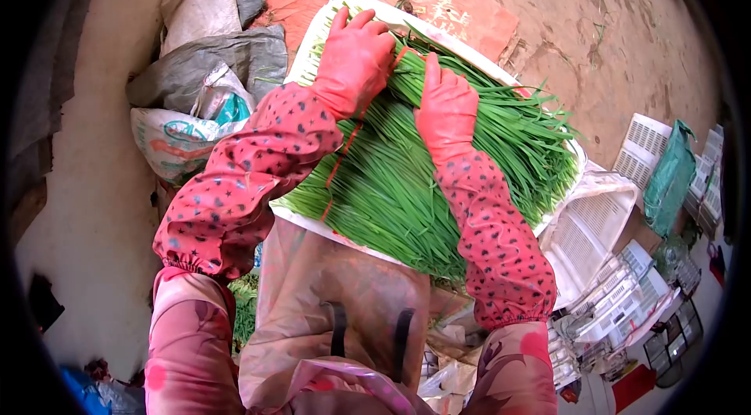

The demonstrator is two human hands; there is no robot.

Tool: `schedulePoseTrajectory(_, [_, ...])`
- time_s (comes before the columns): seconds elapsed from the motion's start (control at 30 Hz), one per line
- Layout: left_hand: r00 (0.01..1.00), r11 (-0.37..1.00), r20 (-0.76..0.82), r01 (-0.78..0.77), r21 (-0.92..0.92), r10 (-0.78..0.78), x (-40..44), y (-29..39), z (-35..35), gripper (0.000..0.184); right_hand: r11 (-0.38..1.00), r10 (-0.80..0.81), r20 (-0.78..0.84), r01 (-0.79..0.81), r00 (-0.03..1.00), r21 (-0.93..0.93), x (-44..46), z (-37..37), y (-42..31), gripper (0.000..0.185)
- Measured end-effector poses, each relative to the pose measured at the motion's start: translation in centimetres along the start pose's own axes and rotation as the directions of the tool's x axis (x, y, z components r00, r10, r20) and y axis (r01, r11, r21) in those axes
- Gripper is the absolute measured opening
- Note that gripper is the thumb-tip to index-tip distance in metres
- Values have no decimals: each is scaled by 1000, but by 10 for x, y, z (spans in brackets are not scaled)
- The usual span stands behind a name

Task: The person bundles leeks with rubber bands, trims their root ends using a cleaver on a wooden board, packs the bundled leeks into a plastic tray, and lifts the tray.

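Note:
A white crate (573,157) in front of me is heaped with long green chives (391,180). Red ties (336,172) run across the bunches. My left hand (356,59), in a red rubber glove, is closed on a bunch of chives (408,80) by the crate's far side, near its pale cut ends. On the leafy part of the same bunch, to the right of its red tie, rests my right hand (450,110), gloved alike, its fingers bent around the stalks. The undersides of the fingers are hidden in the greens.
Printed sacks (184,137) and grey sheeting (227,55) lie to the left. At the right are an empty white crate (591,219), stacked white baskets (641,149) and a green bag (670,180). A red sheet (469,8) covers ground beyond the crate.

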State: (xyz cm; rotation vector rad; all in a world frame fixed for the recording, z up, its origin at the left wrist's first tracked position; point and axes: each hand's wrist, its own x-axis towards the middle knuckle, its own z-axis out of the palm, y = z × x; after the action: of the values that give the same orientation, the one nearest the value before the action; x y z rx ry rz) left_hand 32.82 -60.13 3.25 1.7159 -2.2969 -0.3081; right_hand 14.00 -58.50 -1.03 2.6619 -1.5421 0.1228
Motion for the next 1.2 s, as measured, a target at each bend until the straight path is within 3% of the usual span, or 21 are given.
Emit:
schedulePoseTrajectory(0.1, [962, 997, -271, -46, -59, 28, 10, 8, 15, 10, 1000, -4, 23, 5, 1000, -22, -1, 5, 3, 45])
schedulePoseTrajectory(0.13, [977, 986, 174, 138, -91, -121, 20, 47, -16, 13, 985, -8, 59, -2, 998, 172, -4, 14, 9, 47])
schedulePoseTrajectory(0.17, [916, 992, 398, 91, -92, -47, 25, 88, -26, 10, 992, 2, 76, -11, 997, 129, -1, 7, 5, 49])
schedulePoseTrajectory(0.2, [917, 992, 396, 97, -86, -55, 15, 122, -40, 10, 996, 11, 93, -19, 996, 85, 1, -1, 2, 51])
schedulePoseTrajectory(0.27, [588, 632, 479, -70, -772, 651, -19, 185, -67, 17, 996, -16, 54, 11, 998, 93, 2, -9, 2, 53])
schedulePoseTrajectory(0.3, [760, 539, 170, -266, -799, 627, -46, 206, -70, 19, 996, -16, 58, 11, 998, 92, 1, -9, 2, 53])
schedulePoseTrajectory(0.33, [823, 471, -168, -464, -750, 543, -57, 212, -77, 21, 999, 0, 125, -5, 992, 47, 1, -9, 2, 76])
schedulePoseTrajectory(0.37, [823, 471, -168, -463, -751, 543, -60, 209, -73, 21, 1000, 19, 185, -20, 983, 2, 1, -8, 0, 102])
schedulePoseTrajectory(0.4, [812, 570, -3, -412, -711, 583, -49, 195, -76, 23, 1000, 19, 184, -20, 983, 3, 1, -6, 0, 102])
schedulePoseTrajectory(0.43, [784, 663, 165, -369, -652, 598, -38, 176, -75, 26, 1000, 15, 133, -16, 991, 12, 1, -4, -1, 75])
schedulePoseTrajectory(0.47, [900, 816, 82, -347, -461, 429, -23, 150, -65, 25, 1000, 12, 80, -13, 997, 19, 2, -2, 0, 51])
schedulePoseTrajectory(0.5, [961, 880, -27, -264, -394, 276, -16, 121, -62, 25, 1000, 18, 81, -20, 997, 19, 1, 1, 0, 51])
schedulePoseTrajectory(0.57, [979, 932, -203, -49, -358, -27, -8, 62, -36, 30, 998, 24, 104, -29, 994, 47, 1, 4, 1, 58])
schedulePoseTrajectory(0.6, [923, 957, -385, -112, -268, 0, -7, 31, -16, 30, 999, 27, 106, -31, 994, 45, 1, -1, 3, 58])
schedulePoseTrajectory(0.67, [968, 996, -235, 89, -16, -91, -10, 8, -16, 46, 993, -15, 161, -4, 987, 115, 8, -19, 4, 71])
schedulePoseTrajectory(0.73, [984, 994, -140, 110, -30, -113, -19, -11, -9, 55, 993, -23, 206, -1, 978, 114, 14, -31, 14, 85])
schedulePoseTrajectory(0.8, [980, 994, -168, 104, -45, -110, -34, -18, 1, 57, 930, -48, 206, -31, 977, 365, 26, -43, 29, 81])
schedulePoseTrajectory(0.93, [970, 977, -189, 120, -176, -153, -43, -23, 3, 54, 860, 34, -52, -3, 998, 510, 48, -43, 25, 39])
schedulePoseTrajectory(1.07, [960, 971, -224, 121, -207, -167, -42, -22, 3, 47, 859, -75, -6, 68, 997, 508, 67, -36, 4, 27])
schedulePoseTrajectory(1.13, [963, 984, -253, 51, -173, -95, -44, -24, 3, 44, 900, 55, 192, -132, 980, 415, 71, -30, -3, 21])
schedulePoseTrajectory(1.2, [956, 982, -268, 71, -177, -117, -45, -22, 5, 42, 905, -34, 163, -38, 986, 424, 76, -28, -1, 16])
